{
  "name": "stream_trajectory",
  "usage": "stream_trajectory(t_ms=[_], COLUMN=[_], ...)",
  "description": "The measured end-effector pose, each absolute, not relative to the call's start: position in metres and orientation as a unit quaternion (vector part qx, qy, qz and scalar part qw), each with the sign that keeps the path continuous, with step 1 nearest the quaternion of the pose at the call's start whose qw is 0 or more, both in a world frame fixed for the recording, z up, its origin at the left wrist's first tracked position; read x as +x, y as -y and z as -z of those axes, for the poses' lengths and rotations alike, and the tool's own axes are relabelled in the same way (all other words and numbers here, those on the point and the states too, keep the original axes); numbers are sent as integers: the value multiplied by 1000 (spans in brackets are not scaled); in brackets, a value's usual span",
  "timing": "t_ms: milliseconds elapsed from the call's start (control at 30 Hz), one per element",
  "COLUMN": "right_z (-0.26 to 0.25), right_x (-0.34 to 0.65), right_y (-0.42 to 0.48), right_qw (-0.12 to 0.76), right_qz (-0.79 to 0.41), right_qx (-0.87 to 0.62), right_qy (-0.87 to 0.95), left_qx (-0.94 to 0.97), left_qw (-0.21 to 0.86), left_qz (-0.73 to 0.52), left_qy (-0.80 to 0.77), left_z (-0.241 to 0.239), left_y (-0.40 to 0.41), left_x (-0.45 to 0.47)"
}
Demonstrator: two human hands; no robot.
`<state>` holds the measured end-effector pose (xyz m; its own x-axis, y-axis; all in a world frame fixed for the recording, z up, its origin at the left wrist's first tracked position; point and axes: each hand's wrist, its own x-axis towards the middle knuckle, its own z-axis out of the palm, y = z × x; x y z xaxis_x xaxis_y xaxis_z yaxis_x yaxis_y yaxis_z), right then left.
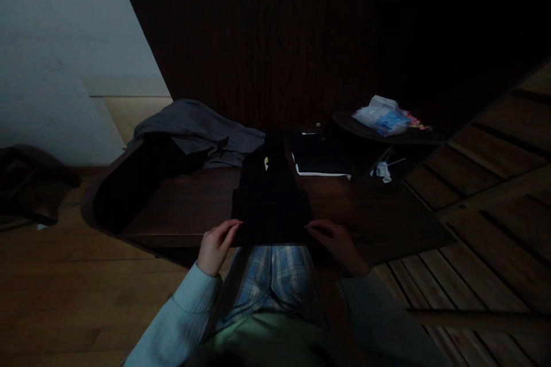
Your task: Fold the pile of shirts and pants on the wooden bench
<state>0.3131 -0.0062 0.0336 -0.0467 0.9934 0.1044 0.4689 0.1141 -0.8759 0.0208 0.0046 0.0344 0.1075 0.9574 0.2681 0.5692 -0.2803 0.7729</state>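
A black garment (pixel 271 206) lies lengthwise on the dark wooden bench in front of me, its sides folded into a narrow strip. Near its far end shows a small white and yellow label or print (pixel 266 163). My left hand (pixel 218 241) pinches the near left edge between thumb and fingers. At the near right edge, my right hand (pixel 333 241) pinches the cloth in the same way. The room is dim, so folds in the black cloth are hard to make out.
Grey cloth (pixel 206 129) is heaped at the bench's back left. A folded black item with white edging (pixel 321 160) lies behind on the right. A plastic packet (pixel 383 116) sits on a small shelf (pixel 365 131); crumpled white scraps (pixel 382 171) lie below. Slatted wood (pixel 482 229) stands at right.
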Motion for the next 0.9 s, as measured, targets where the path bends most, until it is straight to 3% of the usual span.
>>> stream_trajectory(t_ms=[300,533,900], right_z=[-36,-23,-22], right_x=[335,326,320], right_y=[-30,-73,-72], right_qw=[409,441,465], right_qz=[-398,-335,-294], right_qx=[-577,-550,-544], right_qy=[584,626,634], left_qx=[688,690,688], left_qw=[310,331,329], left_qz=[-360,-377,-422], left_qy=[-548,-522,-491], left_z=[-45,-33,-31], left_y=[-39,-91,-89], left_x=[21,21,16])
